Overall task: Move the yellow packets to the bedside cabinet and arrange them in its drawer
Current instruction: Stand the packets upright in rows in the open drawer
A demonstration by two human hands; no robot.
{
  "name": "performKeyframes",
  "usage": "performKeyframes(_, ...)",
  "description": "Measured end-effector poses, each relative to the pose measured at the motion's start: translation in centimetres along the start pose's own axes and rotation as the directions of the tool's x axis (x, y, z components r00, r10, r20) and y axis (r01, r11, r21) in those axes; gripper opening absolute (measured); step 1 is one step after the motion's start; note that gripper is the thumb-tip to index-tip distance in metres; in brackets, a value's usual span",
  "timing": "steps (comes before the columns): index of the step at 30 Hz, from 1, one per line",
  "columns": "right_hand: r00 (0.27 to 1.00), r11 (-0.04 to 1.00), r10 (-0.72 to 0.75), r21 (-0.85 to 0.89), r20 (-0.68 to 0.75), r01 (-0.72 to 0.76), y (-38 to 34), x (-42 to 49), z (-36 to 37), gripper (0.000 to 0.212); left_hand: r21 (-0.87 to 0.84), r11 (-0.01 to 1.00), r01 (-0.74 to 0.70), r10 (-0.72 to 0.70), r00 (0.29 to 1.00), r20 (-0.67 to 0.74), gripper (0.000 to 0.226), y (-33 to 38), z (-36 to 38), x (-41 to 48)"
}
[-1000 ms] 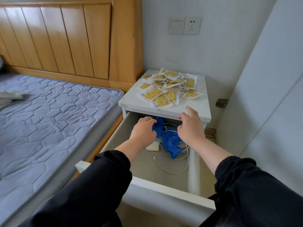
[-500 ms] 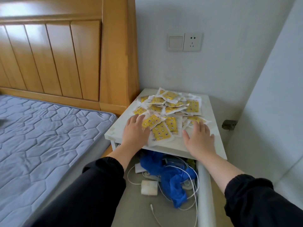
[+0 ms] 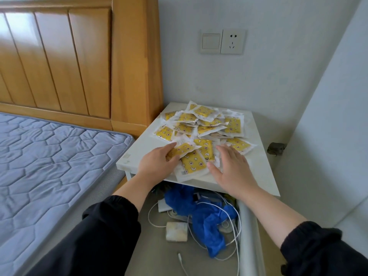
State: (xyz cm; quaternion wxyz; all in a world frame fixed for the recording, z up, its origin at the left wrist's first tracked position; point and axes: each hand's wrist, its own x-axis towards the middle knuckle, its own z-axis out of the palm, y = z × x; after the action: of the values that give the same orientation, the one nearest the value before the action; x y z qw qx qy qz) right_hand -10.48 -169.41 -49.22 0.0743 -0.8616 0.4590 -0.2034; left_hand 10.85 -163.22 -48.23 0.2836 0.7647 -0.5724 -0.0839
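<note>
Head view is showing me the person leaning over the bedside cabinet (image 3: pixel 256 156), with the yellow packets (image 3: pixel 207 126) all lying in a loose, overlapping heap on its white top, from the middle toward the back. The left hand (image 3: pixel 157 164) is reaching into the near edge of the heap, and its grip is closing on one packet, fingers curling round the packet's edge as far as I can tell. The right hand (image 3: pixel 231 168) is lying flat on the packets just beside it, grip open and fingers straight, pressing rather than holding. Below, the drawer (image 3: pixel 159 246) is standing pulled out, and no packet is showing inside it. A crumpled blue bag (image 3: pixel 205 214), white cables (image 3: pixel 235 236) and a small white charger block (image 3: pixel 176 231) are lying in it. So I am judging the move to the cabinet as done and the arranging as barely starting: every packet is waiting to go down into the drawer, and that clutter is probably crowding where they can sit
</note>
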Motion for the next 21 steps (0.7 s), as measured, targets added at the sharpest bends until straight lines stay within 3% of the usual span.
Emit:
performKeyframes(5, 0.996, 0.997, -0.065, 0.048, 0.065, 0.062, -0.7, 0.1, 0.0, 0.066, 0.013, 0.995, -0.096, 0.095, 0.99, 0.101, 0.058, -0.1, -0.8, -1.2)
performKeyframes(11, 0.992, 0.997, -0.069, 0.043, 0.102, 0.065, -0.8, -0.1, -0.2, 0.064, 0.255, 0.94, -0.227, 0.127, 0.926, 0.355, 0.109, 0.7, -0.9, -2.7)
performKeyframes(18, 0.997, 0.978, -0.047, 0.201, -0.059, 0.058, -0.7, -0.3, -0.4, 0.036, 0.327, 0.91, -0.255, 0.104, 0.903, 0.417, 0.113, 1.2, -0.8, -2.3)
performKeyframes(21, 0.995, 0.982, -0.064, 0.171, -0.074, 0.076, -0.8, -0.4, -0.4, 0.034, 0.403, 0.87, -0.283, 0.084, 0.891, 0.445, 0.12, 1.9, -0.8, -2.3)
